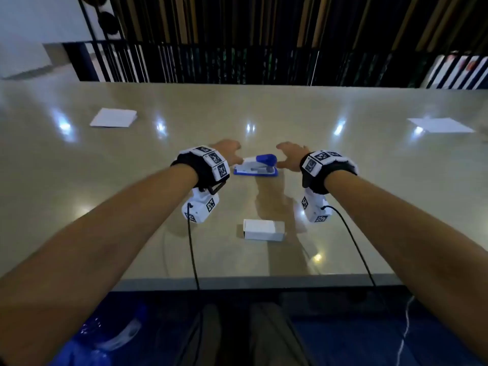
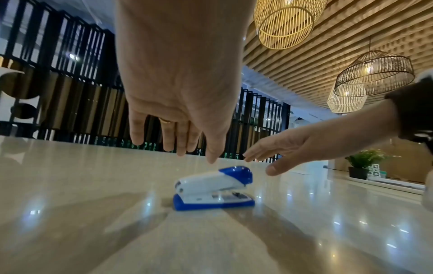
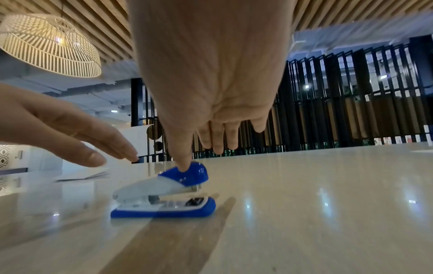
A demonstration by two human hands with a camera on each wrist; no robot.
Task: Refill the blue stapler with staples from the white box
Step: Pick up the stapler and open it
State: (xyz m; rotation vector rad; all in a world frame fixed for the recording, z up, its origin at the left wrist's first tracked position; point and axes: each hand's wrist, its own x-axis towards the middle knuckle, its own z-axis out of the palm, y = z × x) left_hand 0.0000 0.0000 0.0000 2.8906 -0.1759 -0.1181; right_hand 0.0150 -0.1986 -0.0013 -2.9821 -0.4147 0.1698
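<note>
The blue and white stapler [image 1: 255, 166] lies closed on the beige table [image 1: 343, 180], between my two hands. My left hand [image 1: 236, 154] hovers just left of its white rear end, fingers spread and straight, holding nothing. On the other side my right hand [image 1: 281, 155] hovers by the blue front cap, with its thumb close to the cap. In the left wrist view a small gap shows between that thumb and the stapler [image 2: 213, 187]. In the right wrist view the thumb overlaps the stapler's [image 3: 164, 192] blue cap. The white staple box [image 1: 264, 230] lies closed nearer to me.
A folded white paper [image 1: 113, 117] lies at the far left of the table and a flat white sheet [image 1: 439, 125] at the far right. A black slatted screen [image 1: 237, 62] runs behind the table's far edge. Cables hang from both wrists over the near edge.
</note>
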